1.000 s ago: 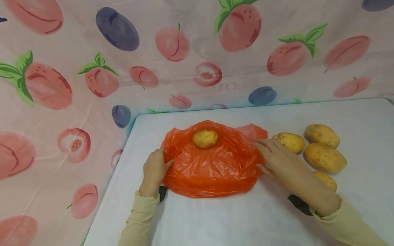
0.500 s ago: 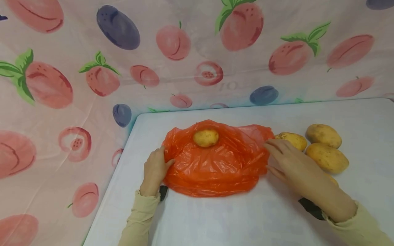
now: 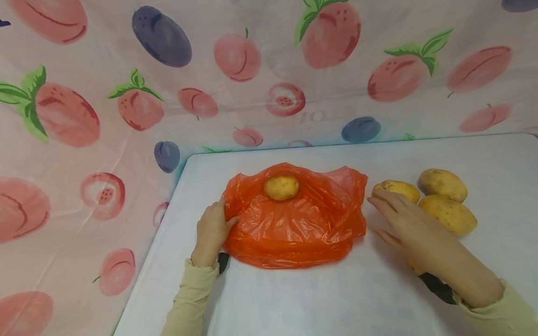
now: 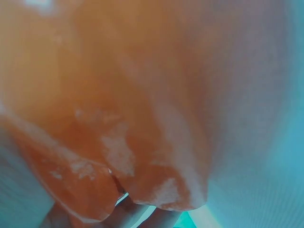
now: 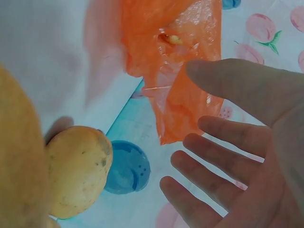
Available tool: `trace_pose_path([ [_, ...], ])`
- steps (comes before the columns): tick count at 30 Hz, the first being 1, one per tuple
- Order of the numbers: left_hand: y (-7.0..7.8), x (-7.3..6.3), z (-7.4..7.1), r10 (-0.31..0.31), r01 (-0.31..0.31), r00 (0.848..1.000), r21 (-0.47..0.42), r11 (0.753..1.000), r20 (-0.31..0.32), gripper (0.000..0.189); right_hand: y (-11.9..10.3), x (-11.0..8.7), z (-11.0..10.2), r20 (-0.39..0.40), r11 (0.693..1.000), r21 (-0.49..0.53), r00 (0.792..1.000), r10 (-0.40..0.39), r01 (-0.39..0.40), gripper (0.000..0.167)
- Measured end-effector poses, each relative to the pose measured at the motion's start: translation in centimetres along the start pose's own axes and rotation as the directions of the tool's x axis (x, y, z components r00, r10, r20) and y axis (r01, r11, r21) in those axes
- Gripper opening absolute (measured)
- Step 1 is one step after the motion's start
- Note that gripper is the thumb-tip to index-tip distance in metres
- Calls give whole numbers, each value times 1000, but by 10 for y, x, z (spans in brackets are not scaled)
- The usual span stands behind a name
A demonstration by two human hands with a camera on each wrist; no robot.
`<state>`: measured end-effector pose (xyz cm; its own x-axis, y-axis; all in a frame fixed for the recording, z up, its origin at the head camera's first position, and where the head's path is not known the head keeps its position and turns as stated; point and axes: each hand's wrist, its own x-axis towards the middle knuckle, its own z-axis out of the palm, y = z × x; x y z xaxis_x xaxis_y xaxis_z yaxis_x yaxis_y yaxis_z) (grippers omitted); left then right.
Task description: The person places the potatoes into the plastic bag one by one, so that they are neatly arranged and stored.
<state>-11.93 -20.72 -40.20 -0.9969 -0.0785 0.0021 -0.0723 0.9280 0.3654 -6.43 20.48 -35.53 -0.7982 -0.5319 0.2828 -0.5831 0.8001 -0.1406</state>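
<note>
A crumpled orange-red plastic bag (image 3: 294, 224) lies on the white table, with one potato (image 3: 281, 187) showing at its upper middle. My left hand (image 3: 211, 233) holds the bag's left edge, thumb on top; in the left wrist view the orange film (image 4: 118, 118) hides most of the fingers. To the right of the bag, my right hand (image 3: 414, 228) hovers with spread fingers and grips nothing. Just beyond its fingertips lies a speckled potato (image 3: 397, 188). The right wrist view shows the empty palm (image 5: 237, 180), fingers apart from the bag (image 5: 175, 95).
Two larger potatoes, one behind (image 3: 442, 185) and one in front (image 3: 449, 214), sit to the right. A sliver of another potato (image 3: 416, 268) peeks from under my right wrist. A fruit-print cloth (image 3: 252, 102) hangs behind and left of the table (image 3: 294, 303).
My right hand has let go of the bag's right side and moved rightward, toward the loose potatoes. The bag's right edge has settled back a little. The left hand stays in place.
</note>
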Motion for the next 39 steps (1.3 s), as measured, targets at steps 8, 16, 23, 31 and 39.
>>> trace_pose_path([
  [8, 0, 0, 0, -8, 8, 1000, -15, 1000, 7, 52, 6, -9, 3, 15, 1000, 4, 999, 31, -31, 92],
  [16, 0, -1, 0, -5, 5, 1000, -3, 1000, 1, 53, 11, -17, 4, 51, 999, -5, 997, 49, -49, 73],
  [23, 0, 0, 0, -8, 8, 1000, -9, 1000, 0, 53, 14, -23, 5, 133, 995, -5, 986, 99, -99, 80],
  [31, -1, 0, 1, -3, 3, 1000, -10, 1000, 1, 53, 19, -28, 9, 182, 988, 15, 972, 151, -156, 68],
  [39, 0, 0, 0, 0, 0, 1000, -2, 1000, -3, 53, 24, -34, 13, 268, 980, 5, 944, 191, -200, 65],
])
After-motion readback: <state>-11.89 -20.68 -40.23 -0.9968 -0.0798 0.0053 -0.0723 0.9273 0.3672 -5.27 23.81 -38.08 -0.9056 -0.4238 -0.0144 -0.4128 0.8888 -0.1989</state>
